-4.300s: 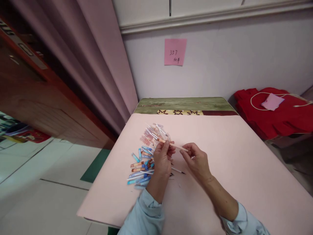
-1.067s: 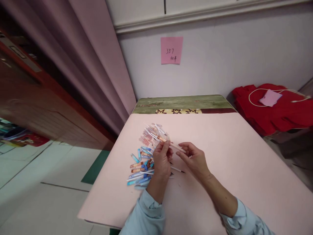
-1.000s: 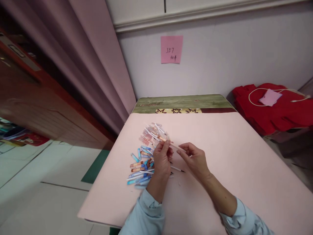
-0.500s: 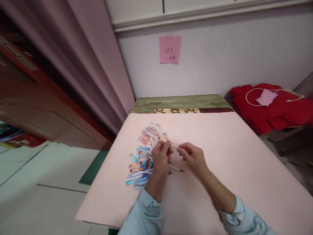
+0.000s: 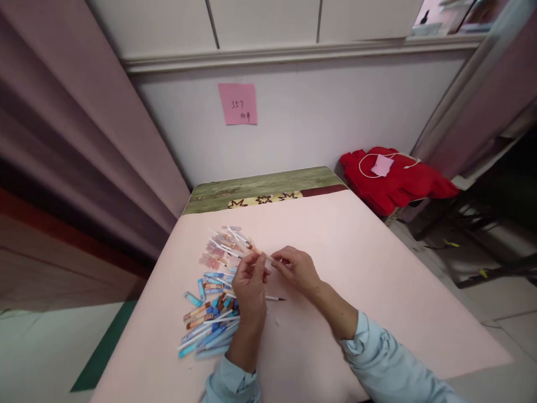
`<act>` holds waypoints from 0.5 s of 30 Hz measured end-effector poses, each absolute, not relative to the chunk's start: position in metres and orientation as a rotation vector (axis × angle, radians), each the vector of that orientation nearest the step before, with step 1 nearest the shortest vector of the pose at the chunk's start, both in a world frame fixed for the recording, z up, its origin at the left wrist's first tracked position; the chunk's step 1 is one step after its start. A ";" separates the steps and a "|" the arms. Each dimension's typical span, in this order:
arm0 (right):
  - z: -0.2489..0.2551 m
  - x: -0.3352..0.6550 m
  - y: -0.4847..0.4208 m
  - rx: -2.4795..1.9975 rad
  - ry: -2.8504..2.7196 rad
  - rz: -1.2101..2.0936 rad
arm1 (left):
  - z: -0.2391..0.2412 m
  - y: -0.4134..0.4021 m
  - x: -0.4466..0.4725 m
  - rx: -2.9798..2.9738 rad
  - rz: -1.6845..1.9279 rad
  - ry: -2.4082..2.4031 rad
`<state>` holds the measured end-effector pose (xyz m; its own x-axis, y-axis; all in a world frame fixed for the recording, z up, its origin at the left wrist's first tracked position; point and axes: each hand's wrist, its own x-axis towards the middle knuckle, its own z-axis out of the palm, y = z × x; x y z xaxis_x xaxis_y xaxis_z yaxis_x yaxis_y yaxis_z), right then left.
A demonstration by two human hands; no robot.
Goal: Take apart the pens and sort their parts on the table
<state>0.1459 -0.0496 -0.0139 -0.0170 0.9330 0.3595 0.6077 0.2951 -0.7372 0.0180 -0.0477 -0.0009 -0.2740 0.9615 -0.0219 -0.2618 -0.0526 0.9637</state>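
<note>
My left hand (image 5: 250,281) is closed, thumb and fingers pinching a slim pale-pink pen (image 5: 268,257). The fingers of my right hand (image 5: 298,270) pinch the pen's right end. Most of the pen is covered by my fingers. Just beyond my left hand lies a heap of clear pinkish pen parts (image 5: 213,260) mixed with thin white refills (image 5: 239,235). Left of my wrist lie blue pen barrels (image 5: 210,340), with brown and orange pen pieces (image 5: 199,319) among them. A dark-tipped white refill (image 5: 276,298) pokes out right of my left hand.
A pale pink sheet (image 5: 377,291) covers the table, leaving a green patterned strip (image 5: 260,187) bare at the back. Red cloth (image 5: 386,190) with a white cord sits beyond the right edge. A pink note (image 5: 238,104) is stuck to the wall; a curtain (image 5: 104,112) hangs left.
The view has swung right, so the table and hands appear further left. Both hands keep their hold on the pen, and the brown-orange section seen before is now mostly hidden.
</note>
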 end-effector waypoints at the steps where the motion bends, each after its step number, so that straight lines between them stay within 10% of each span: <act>1: -0.014 0.147 -0.050 -1.396 -1.720 0.491 | 0.000 -0.049 0.019 0.874 1.532 1.178; 15: -0.024 0.150 -0.049 -1.191 -1.106 1.000 | 0.033 -0.055 -0.089 0.854 1.590 1.399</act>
